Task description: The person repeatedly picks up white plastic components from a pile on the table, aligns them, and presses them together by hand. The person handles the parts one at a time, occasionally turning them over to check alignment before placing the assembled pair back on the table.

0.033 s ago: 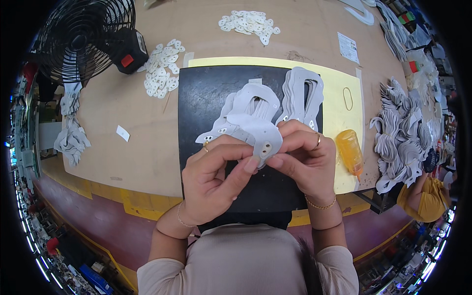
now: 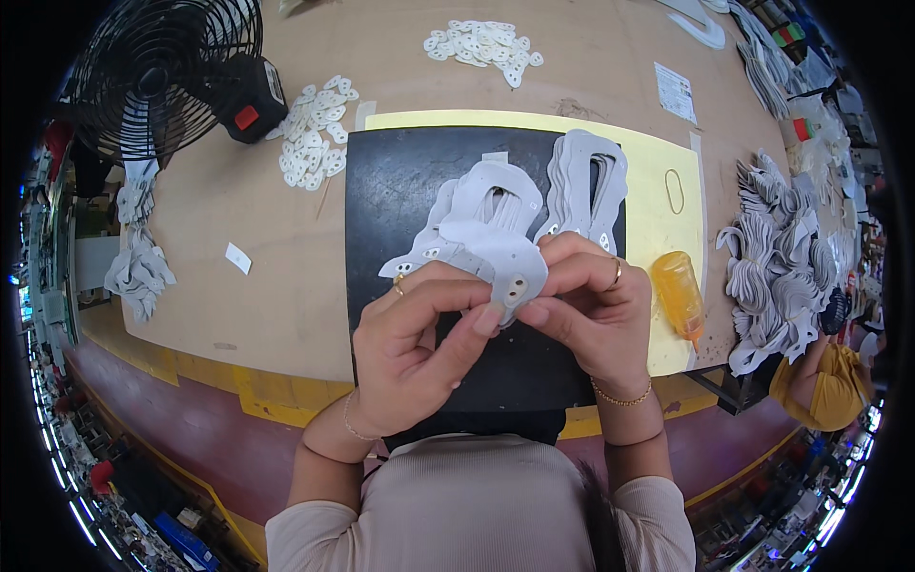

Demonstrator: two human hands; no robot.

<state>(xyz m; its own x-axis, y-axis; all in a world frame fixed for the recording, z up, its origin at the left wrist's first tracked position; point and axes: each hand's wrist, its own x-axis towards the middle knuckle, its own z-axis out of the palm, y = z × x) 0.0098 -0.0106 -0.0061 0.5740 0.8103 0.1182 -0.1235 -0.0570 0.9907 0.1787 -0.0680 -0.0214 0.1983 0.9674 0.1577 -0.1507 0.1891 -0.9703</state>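
My left hand (image 2: pixel 415 343) and my right hand (image 2: pixel 596 319) meet over the front half of a black mat (image 2: pixel 396 181). Between thumbs and fingers, both pinch the near end of a light-grey shoe-upper piece (image 2: pixel 491 238). A small white patch (image 2: pixel 516 288) with dark holes lies at that end, between my thumbs. The rest of the piece runs back onto a fanned stack of similar grey pieces (image 2: pixel 510 181). Another stack of loop-shaped grey pieces (image 2: pixel 570 172) lies right of it, behind my right hand. My fingers hide the underside of the pinched end.
Two piles of small white patches, one at the left (image 2: pixel 315 143) and one at the back (image 2: pixel 481 46), lie beyond the mat. A yellow squeeze bottle (image 2: pixel 677 296) lies by my right hand. Grey bundles (image 2: pixel 777 267) sit far right, near a person's yellow sleeve (image 2: pixel 824 391). A fan (image 2: pixel 157 81) stands back left.
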